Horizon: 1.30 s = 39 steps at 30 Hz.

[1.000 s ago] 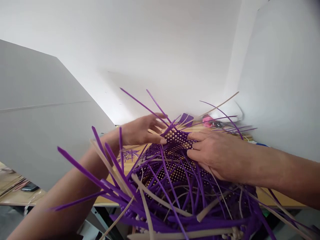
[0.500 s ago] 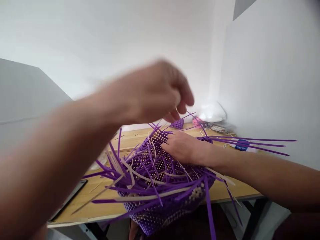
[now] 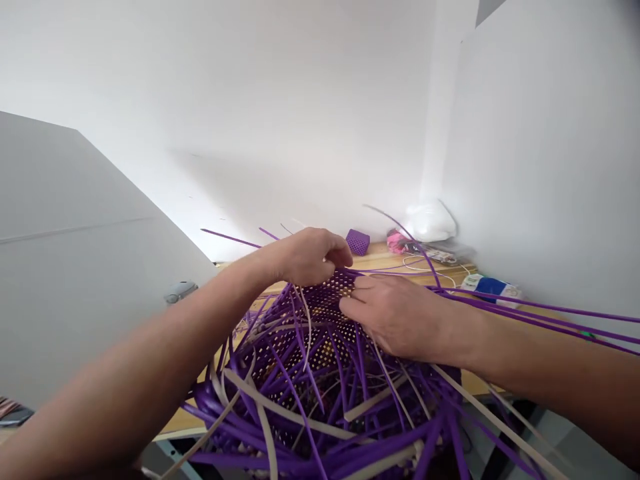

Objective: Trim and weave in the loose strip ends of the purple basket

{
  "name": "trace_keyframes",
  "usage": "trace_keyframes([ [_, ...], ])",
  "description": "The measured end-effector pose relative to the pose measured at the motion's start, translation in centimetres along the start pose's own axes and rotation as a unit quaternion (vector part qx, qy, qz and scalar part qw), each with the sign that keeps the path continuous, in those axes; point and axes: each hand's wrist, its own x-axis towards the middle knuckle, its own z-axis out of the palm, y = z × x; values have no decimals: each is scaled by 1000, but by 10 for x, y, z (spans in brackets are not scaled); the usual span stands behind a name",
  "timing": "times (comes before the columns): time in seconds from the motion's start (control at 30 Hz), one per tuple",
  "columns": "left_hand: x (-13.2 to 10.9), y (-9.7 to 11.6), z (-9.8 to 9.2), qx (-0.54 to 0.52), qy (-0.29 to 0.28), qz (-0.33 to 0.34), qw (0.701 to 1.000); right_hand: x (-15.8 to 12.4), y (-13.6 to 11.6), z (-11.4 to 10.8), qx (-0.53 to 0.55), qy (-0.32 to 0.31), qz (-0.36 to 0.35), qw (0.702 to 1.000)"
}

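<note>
A woven basket (image 3: 325, 300) of purple and cream plastic strips fills the lower middle, its far wall raised toward me. Long loose strips stick out around its rim and lie across its inside. At the top of the far wall, my left hand (image 3: 313, 257) is closed with bent fingers on a purple strip at the rim; its fingertips are partly hidden. Just to the right, my right hand (image 3: 395, 313) grips the basket's wall, fingers against the inner side and the thumb below them.
A wooden table (image 3: 383, 257) lies under the basket. Toward the back stand a small purple woven piece (image 3: 358, 242), a white plastic bag (image 3: 427, 220) and a pink bundle (image 3: 397, 241). A blue-and-white packet (image 3: 493, 288) lies at right. Grey panels and a white wall enclose the table.
My left hand has come down from above the basket to its far rim. My right hand stays on the wall. The basket now appears nearer and larger, its far wall higher.
</note>
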Motion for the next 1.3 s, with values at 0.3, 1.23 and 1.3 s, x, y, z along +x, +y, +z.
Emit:
trace_keyframes([
  [0.3, 4, -11, 21, -179, 49, -42, 982, -22, 23, -29, 124, -27, 39, 991],
  [1.23, -6, -13, 26, -246, 115, -64, 960, 6, 21, 9, -301, 185, 116, 928],
  [1.3, -6, -15, 26, -253, 115, -59, 959, 7, 20, 10, -315, 213, 92, 920],
])
